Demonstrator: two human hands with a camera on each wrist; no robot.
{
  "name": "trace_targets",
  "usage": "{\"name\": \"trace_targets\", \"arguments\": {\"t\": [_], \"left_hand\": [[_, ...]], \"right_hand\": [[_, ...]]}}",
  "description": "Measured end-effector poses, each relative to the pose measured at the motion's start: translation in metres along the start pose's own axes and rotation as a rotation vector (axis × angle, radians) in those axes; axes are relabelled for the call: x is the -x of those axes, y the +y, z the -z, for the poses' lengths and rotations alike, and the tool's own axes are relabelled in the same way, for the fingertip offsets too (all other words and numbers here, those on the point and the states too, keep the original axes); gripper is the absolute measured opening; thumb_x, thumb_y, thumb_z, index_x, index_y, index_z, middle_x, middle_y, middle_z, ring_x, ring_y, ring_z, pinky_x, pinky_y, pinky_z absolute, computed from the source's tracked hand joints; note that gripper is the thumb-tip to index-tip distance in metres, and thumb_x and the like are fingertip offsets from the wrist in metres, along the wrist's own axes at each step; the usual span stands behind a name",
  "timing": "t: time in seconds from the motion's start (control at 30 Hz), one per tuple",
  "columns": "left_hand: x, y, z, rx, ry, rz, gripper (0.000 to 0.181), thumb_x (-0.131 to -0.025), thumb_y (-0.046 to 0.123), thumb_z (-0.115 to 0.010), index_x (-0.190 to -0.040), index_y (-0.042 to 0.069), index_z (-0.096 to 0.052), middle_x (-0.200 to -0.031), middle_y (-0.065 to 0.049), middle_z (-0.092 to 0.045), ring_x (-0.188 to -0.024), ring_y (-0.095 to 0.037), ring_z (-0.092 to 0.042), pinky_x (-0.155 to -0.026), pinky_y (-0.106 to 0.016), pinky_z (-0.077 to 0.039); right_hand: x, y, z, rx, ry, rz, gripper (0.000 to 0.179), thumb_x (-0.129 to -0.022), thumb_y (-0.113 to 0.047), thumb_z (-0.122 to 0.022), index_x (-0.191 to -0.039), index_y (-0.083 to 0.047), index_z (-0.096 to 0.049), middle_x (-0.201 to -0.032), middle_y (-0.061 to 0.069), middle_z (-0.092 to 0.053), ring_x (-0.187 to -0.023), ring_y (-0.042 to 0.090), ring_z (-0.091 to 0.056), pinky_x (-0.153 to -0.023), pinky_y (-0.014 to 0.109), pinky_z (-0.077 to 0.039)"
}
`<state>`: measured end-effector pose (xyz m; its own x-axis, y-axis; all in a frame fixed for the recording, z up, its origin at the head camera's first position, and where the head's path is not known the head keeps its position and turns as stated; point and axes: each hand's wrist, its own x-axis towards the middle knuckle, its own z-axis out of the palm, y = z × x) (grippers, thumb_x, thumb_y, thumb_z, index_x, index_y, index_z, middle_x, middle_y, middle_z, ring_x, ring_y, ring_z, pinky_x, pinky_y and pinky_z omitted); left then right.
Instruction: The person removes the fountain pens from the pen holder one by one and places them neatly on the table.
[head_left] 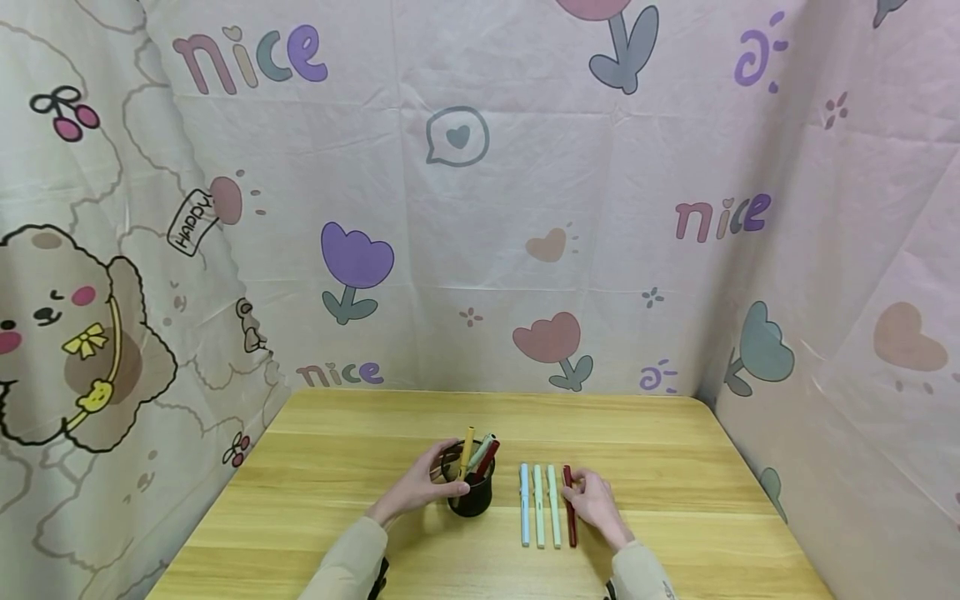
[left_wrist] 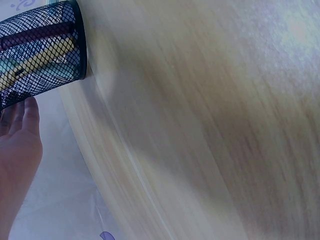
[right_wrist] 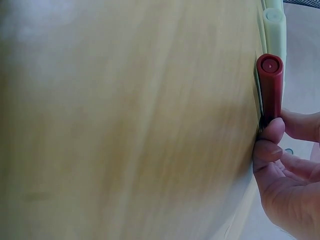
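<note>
Gripping one black mesh cup (head_left: 474, 503): the left hand (head_left: 422, 487), thumb at the front, other fingers round the far side. The cup stood upright on the wood-grain table (head_left: 637, 433), left of the pen row. Contents seen: one yellow pen (head_left: 466, 454), one mint pen (head_left: 481, 452), one maroon pen (head_left: 488, 457), all leaning. Beside it lay four pens, parallel and slightly apart, from left: one light blue pen (head_left: 525, 517), two pale green pens (head_left: 539, 517), one dark red pen (head_left: 572, 527). The right hand (head_left: 595, 500) pinched this last, thumb and finger closed narrowly about its barrel. Backdrop: printed cloth (head_left: 450, 217), with flowers, hearts and "nice" lettering.
</note>
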<state>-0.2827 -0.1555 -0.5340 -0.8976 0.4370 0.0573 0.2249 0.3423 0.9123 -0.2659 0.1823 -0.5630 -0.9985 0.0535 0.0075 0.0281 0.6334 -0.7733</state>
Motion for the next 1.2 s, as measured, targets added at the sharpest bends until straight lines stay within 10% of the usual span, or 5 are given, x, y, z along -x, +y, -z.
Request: {"name": "trace_targets", "arguments": {"t": [0.7,1.2], "left_hand": [[0.0,0.0,0.001,-0.004,0.002,0.004,0.084,-0.089,0.029,-0.078,-0.156,0.011,-0.031,-0.159,-0.023,-0.035,-0.146,-0.05,-0.034,-0.119,-0.062,-0.035],[-0.001,0.0,-0.001,0.015,-0.003,-0.005,0.086,-0.089,0.029,-0.078,-0.156,0.007,-0.029,-0.159,-0.023,-0.036,-0.144,-0.048,-0.038,-0.118,-0.062,-0.037]], "right_hand": [[-0.002,-0.022,-0.007,-0.123,0.113,0.117,0.031,-0.093,-0.008,-0.066,-0.12,0.007,-0.061,-0.08,0.006,-0.06,-0.064,0.009,-0.053,-0.054,0.02,-0.046],[-0.015,-0.091,-0.033,-0.21,-0.1,0.352,0.044,-0.095,-0.03,-0.07,-0.123,0.002,-0.064,-0.099,0.012,-0.062,-0.079,0.015,-0.058,-0.062,0.02,-0.049]]}}
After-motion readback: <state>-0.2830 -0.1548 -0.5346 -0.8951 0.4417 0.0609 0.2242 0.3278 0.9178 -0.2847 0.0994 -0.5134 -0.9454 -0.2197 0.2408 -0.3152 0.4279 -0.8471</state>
